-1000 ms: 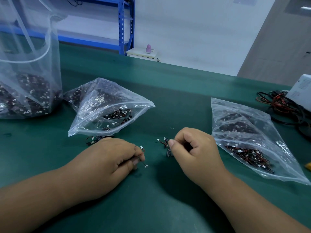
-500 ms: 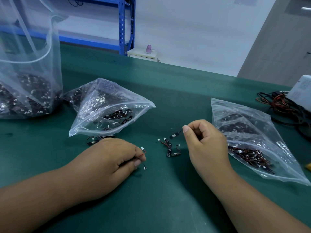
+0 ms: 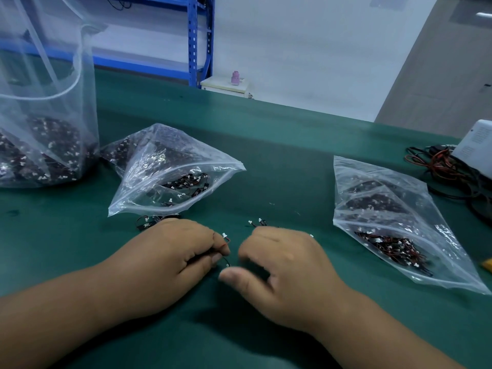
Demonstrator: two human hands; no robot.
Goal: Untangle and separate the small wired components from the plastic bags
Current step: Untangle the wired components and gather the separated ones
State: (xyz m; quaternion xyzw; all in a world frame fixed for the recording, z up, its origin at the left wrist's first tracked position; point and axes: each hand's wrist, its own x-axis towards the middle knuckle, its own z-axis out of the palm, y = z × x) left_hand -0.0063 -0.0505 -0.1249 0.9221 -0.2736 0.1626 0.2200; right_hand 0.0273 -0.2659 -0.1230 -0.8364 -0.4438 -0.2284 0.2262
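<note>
On the green table (image 3: 279,161) the left grip (image 3: 170,259), a bare hand, lay with its fingers curled and pinched one small wired component (image 3: 225,245) between the thumb and the forefinger; the white plug of this component stood out above the fingertips and its thin wire hung down in front of them. The right grip (image 3: 287,270) was blurred, its thumb and forefinger spread apart and holding nothing that could be seen, with the thumb tip just beside the lower end of that wire. A few loose components (image 3: 259,222) lay on the table just behind the right grip, and some more (image 3: 149,225) behind the left grip. Behind these was a middle plastic bag (image 3: 173,177) with its mouth open, a right plastic bag (image 3: 394,217) lay flat near the right grip, and a large plastic bag (image 3: 45,129) stood at the far left; all three contained many dark components. A tangle of red and black cables (image 3: 447,166) lay at the right edge.
</note>
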